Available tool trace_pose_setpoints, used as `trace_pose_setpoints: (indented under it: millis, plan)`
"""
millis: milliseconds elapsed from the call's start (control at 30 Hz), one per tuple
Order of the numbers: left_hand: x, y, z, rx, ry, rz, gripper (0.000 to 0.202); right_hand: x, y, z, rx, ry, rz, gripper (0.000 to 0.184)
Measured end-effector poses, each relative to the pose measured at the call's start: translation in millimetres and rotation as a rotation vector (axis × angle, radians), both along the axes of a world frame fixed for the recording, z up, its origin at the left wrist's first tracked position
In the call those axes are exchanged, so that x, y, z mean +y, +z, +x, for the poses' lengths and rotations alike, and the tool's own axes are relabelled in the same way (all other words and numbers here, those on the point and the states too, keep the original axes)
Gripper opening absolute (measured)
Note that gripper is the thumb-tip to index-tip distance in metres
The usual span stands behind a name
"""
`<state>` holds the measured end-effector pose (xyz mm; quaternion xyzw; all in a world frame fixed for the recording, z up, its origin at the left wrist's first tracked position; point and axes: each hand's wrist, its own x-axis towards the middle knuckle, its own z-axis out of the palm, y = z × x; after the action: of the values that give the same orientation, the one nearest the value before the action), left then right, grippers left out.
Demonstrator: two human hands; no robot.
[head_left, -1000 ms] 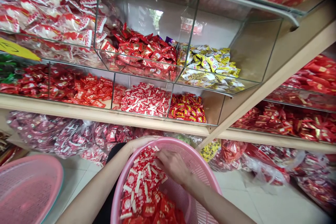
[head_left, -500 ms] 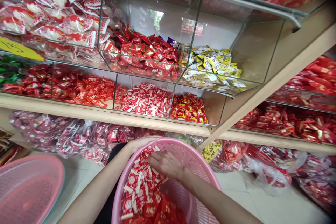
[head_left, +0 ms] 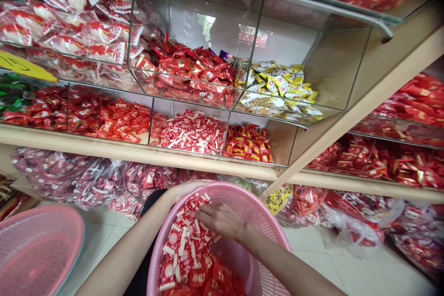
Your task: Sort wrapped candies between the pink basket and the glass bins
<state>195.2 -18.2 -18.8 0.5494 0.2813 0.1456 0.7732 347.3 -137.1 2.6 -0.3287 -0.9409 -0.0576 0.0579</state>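
Note:
A pink plastic basket [head_left: 268,212] is tilted towards me, with wrapped candies heaped along its left side. The upper ones are red-and-white candies [head_left: 180,240]; plain red candies with gold print [head_left: 211,275] lie below them. My left hand [head_left: 189,188] holds the basket's far left rim, its fingertips hidden. Inside the basket, my right hand [head_left: 222,221] rests on the red-and-white candies. Its fingers are curled together against them, and the fingertips are partly hidden among the wrappers.
Ahead, clear shelf bins hold red-and-white candies [head_left: 194,132], red-and-yellow candies [head_left: 248,143] and yellow-and-white candies [head_left: 277,85]. A wooden shelf edge [head_left: 173,159] runs above bagged candies [head_left: 100,180] on the tiled floor. Another pink basket [head_left: 41,240] stands at left.
My right hand's fingers have shifted slightly on the candies. The left hand keeps its place on the rim, and the view has moved very little.

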Motion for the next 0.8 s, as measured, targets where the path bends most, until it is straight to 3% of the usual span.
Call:
trace_pose_setpoints:
  millis: [200,267,400,467,633,800]
  plan:
    - [-0.1,-0.9,-1.0,-0.035,-0.025,-0.020,0.044,-4.4,2.5,5.4,0.042,-0.079,-0.029,0.031]
    - [-0.6,0.1,-2.0,-0.028,-0.024,-0.023,0.043,-8.3,1.1,13.8,0.099,-0.252,-0.069,0.027]
    - [-2.5,5.0,-2.5,-0.021,-0.024,-0.035,0.044,-21.2,-11.8,41.7,0.092,-0.806,-0.193,0.017]
    - [-3.7,7.5,-1.9,-0.032,-0.035,-0.053,0.046,-28.4,-21.7,55.5,0.032,-0.963,-0.292,0.019]
    - [-5.3,10.1,-0.9,-0.013,-0.029,-0.082,0.050,-34.5,-41.5,68.3,0.209,-1.109,-0.581,0.034]
    - [-5.0,9.7,-1.0,0.000,-0.004,-0.034,0.049,-24.4,-55.1,61.7,0.435,-1.137,-0.921,0.037]
